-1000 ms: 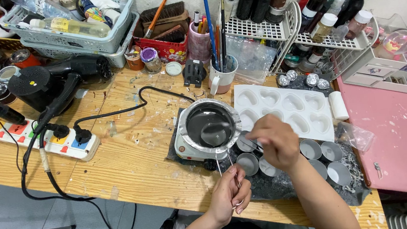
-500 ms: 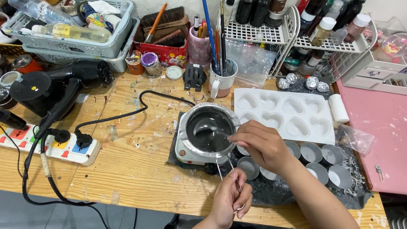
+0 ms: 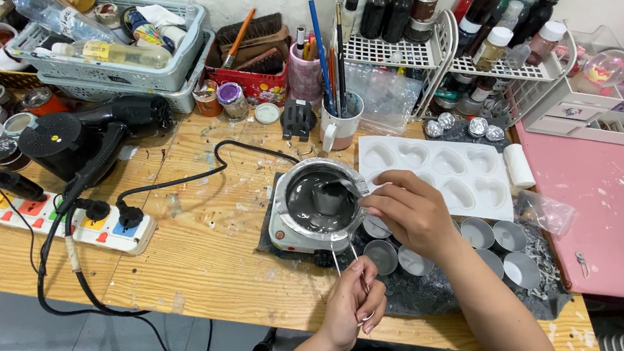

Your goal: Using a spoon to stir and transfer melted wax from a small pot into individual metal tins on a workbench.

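A small metal pot [image 3: 319, 201] of dark grey melted liquid sits on a white electric heater [image 3: 287, 239] at the table's middle. My right hand [image 3: 408, 212] hovers at the pot's right rim, holding a small spoon [image 3: 343, 188] that dips into the liquid. My left hand [image 3: 353, 306], near the table's front edge, grips the pot's thin wire handle [image 3: 348, 259]. Several small round metal cups [image 3: 476, 244] stand on a dark mat [image 3: 428, 293] to the right of the pot.
A white heart-shaped mould tray [image 3: 440, 175] lies behind the cups. A black hair dryer [image 3: 87, 142] and a power strip [image 3: 60, 220] with cables occupy the left. Baskets, brushes in a mug [image 3: 339, 124], bottle racks and a pink table [image 3: 616, 209] surround the area.
My right hand has moved from the cups up and left to the pot's rim, bringing the spoon into the liquid. My left hand stays on the wire handle.
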